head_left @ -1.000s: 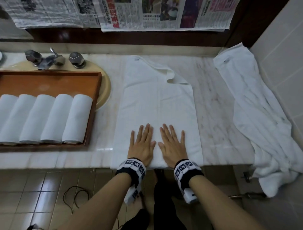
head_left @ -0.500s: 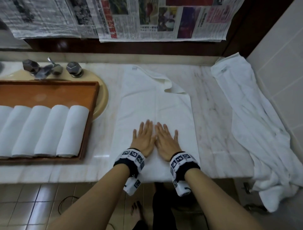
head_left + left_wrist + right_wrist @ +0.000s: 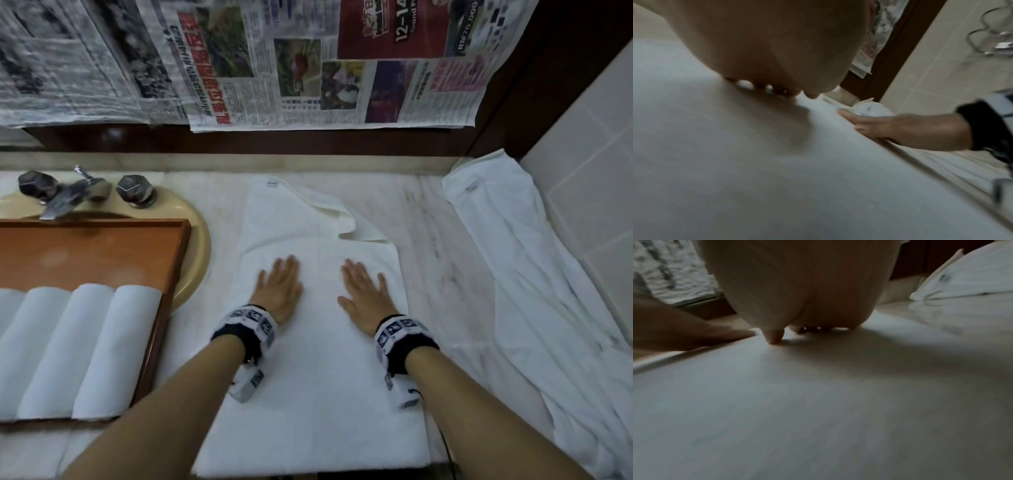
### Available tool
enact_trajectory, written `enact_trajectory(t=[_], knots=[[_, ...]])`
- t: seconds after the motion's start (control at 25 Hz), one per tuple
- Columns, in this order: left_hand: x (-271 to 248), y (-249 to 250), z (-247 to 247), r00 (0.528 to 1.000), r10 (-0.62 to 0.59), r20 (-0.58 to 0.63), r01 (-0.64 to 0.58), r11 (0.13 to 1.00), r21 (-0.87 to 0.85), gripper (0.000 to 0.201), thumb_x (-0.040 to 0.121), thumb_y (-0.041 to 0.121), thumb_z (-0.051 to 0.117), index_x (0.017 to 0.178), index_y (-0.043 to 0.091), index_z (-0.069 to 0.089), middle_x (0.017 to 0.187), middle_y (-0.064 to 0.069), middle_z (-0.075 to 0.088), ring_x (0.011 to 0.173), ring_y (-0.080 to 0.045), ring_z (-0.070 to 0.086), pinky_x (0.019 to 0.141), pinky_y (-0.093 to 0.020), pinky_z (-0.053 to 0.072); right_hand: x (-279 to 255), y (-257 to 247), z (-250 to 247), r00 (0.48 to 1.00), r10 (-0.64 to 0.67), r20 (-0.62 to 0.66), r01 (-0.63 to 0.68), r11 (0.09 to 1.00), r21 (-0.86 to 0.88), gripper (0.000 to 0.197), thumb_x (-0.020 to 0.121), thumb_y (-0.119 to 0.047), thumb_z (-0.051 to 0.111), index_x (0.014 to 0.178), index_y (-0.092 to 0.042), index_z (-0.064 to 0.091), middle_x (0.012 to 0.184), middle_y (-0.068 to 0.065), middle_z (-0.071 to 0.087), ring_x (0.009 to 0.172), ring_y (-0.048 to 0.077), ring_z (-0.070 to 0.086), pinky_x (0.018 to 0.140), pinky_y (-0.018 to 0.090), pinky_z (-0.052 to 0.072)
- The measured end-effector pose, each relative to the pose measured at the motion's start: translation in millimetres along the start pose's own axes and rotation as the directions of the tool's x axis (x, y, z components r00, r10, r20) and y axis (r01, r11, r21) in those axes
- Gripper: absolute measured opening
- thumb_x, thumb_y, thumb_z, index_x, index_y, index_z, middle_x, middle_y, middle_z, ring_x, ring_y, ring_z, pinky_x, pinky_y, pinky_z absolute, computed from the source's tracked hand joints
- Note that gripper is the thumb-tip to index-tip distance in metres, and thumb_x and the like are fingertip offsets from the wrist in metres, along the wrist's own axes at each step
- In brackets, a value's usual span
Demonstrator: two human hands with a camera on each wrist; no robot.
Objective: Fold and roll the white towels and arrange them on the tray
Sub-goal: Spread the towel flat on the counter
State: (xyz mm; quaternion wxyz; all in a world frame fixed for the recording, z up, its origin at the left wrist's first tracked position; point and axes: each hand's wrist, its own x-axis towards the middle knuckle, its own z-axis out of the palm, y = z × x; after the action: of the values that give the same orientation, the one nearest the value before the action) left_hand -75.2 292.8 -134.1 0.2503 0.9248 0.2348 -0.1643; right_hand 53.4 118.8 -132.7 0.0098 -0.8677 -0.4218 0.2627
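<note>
Both hands flat on the towel, palms down, fingers straight, nothing gripped.

The towel lies on the marble surface just right of the tray, folded into a long strip running from the near edge toward the back wall. It is mostly smooth; its far right corner is flipped over into a ridge, and a small tag shows at the far left corner. Left hand and right hand press its middle, apart from each other, a bare strip of towel between them. Rolled towels sit side by side in the tray's near half. A second, unfolded towel lies crumpled well to the right of the tray, along the tiled wall. The tray lies partly over the sink.
</note>
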Motion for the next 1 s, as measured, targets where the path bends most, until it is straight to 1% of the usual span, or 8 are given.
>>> enact_trajectory(t=[0.08,0.2,0.32,0.4,0.48,0.6,0.88,1.0], knots=[[4.9,-27.8,-12.2,0.992,-0.117,-0.040,0.117,0.993,0.010,0.062,0.105,0.036,0.023,0.155,0.016,-0.007,0.161,0.001,-0.017,0.148,-0.019,-0.014,0.119,-0.041,-0.007,6.0,26.6,-7.4,0.993,0.116,-0.012,-0.115,0.992,0.051,0.065,0.103,-0.043,0.022,0.153,-0.019,-0.013,0.157,-0.006,-0.027,0.145,0.011,-0.022,0.117,0.045,-0.013],[-9.4,-28.7,-10.8,0.992,-0.114,-0.046,0.113,0.993,-0.012,0.067,0.103,0.037,0.029,0.155,0.014,-0.009,0.161,0.000,-0.018,0.148,-0.019,-0.015,0.120,-0.038,-0.007,1.6,33.0,-8.4,0.991,0.131,0.002,-0.131,0.988,0.086,0.066,0.103,-0.044,0.022,0.153,-0.017,-0.013,0.157,-0.005,-0.028,0.145,0.011,-0.023,0.117,0.044,-0.014],[-27.9,-13.1,-2.7,0.973,-0.175,-0.148,0.170,0.984,-0.045,0.068,0.099,0.036,0.043,0.155,0.012,0.012,0.163,-0.002,-0.001,0.150,-0.021,0.002,0.121,-0.039,0.009,-10.6,18.8,-7.9,0.983,0.157,-0.097,-0.138,0.974,0.179,0.064,0.103,-0.034,0.032,0.154,-0.008,0.003,0.162,0.006,-0.009,0.149,0.018,-0.007,0.119,0.042,-0.008],[-17.1,2.0,-11.8,0.951,-0.189,-0.246,0.166,0.980,-0.113,0.061,0.097,0.033,0.047,0.150,0.011,0.026,0.162,-0.005,0.013,0.148,-0.023,0.013,0.119,-0.040,0.017,-7.1,-2.5,-11.0,0.944,0.093,-0.316,0.002,0.958,0.287,0.052,0.097,-0.016,0.043,0.145,0.000,0.032,0.154,0.015,0.028,0.142,0.029,0.025,0.119,0.045,0.017],[8.2,17.8,-22.2,0.967,-0.130,-0.219,0.101,0.985,-0.139,0.059,0.101,0.033,0.040,0.153,0.012,0.020,0.163,-0.004,0.006,0.150,-0.022,0.006,0.120,-0.042,0.011,11.5,-28.8,-16.8,0.919,-0.050,-0.390,0.170,0.945,0.279,0.042,0.091,-0.005,0.046,0.133,-0.004,0.051,0.137,0.010,0.049,0.127,0.027,0.045,0.107,0.042,0.039],[38.5,24.2,-27.5,0.989,-0.137,-0.060,0.130,0.985,-0.112,0.063,0.103,0.030,0.035,0.156,0.015,0.004,0.163,-0.001,-0.008,0.149,-0.022,-0.008,0.120,-0.046,0.001,46.6,-39.2,-38.3,0.977,-0.085,-0.197,0.122,0.975,0.187,0.051,0.098,-0.014,0.043,0.148,-0.009,0.031,0.157,0.006,0.024,0.144,0.020,0.023,0.117,0.033,0.023],[44.9,16.8,-25.8,0.987,-0.161,-0.008,0.160,0.984,-0.078,0.067,0.102,0.029,0.036,0.155,0.020,-0.003,0.161,0.003,-0.017,0.148,-0.019,-0.016,0.120,-0.043,-0.005,111.6,25.9,-102.4,0.970,0.188,-0.153,-0.224,0.935,-0.274,0.061,0.101,-0.031,0.034,0.154,-0.014,0.008,0.162,0.004,-0.005,0.148,0.027,-0.012,0.109,0.067,-0.011],[56.1,30.9,-28.7,0.992,-0.117,-0.050,0.112,0.990,-0.091,0.060,0.104,0.026,0.029,0.155,0.015,0.001,0.162,-0.001,-0.013,0.149,-0.022,-0.014,0.120,-0.043,-0.005,105.4,2.3,-86.9,0.984,-0.079,-0.160,0.056,0.988,-0.145,0.053,0.102,-0.021,0.032,0.152,-0.013,0.017,0.162,0.003,0.004,0.149,0.022,-0.003,0.117,0.052,-0.002]])
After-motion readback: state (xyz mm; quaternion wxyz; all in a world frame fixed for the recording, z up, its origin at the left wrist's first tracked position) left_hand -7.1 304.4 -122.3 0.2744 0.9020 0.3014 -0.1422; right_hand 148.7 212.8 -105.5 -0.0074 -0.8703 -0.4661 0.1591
